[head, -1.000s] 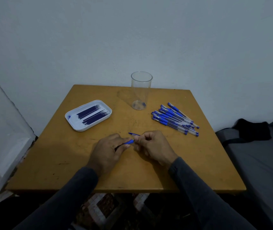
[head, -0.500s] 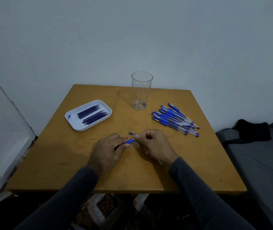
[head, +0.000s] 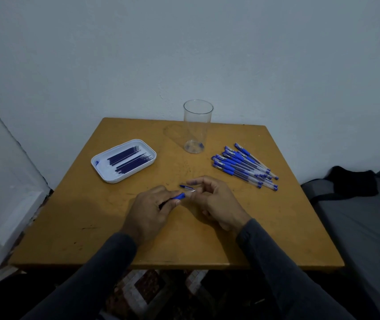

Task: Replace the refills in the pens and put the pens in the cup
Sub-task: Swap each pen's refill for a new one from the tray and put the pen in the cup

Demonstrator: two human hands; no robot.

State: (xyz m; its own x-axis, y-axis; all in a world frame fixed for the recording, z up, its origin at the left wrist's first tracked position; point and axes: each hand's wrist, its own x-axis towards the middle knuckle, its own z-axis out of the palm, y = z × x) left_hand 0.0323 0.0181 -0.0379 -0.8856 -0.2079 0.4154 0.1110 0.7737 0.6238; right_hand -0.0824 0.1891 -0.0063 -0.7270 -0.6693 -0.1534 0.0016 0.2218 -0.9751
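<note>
My left hand [head: 149, 210] grips a pen [head: 179, 196] by its blue grip section, low over the middle of the wooden table [head: 276, 227]. My right hand [head: 214, 202] meets it from the right, thumb and forefinger pinching the pen's clear tip end, the other fingers loosely curled. A small blue cap [head: 185, 186] lies on the table just beyond the fingers. The clear cup [head: 198, 125] stands upright at the back, holding no pens. A pile of several blue pens [head: 244, 167] lies to its right. A white tray [head: 99, 168] at the left holds several dark refills [head: 129, 159].
A grey cushion with a black cloth [head: 350, 183] sits right of the table. A white ledge [head: 4, 204] runs along the left. The wall stands directly behind the table's far edge.
My right hand's fingers have loosened from a tight fist and spread upward at the pen's tip. The left hand and the pen have barely moved.
</note>
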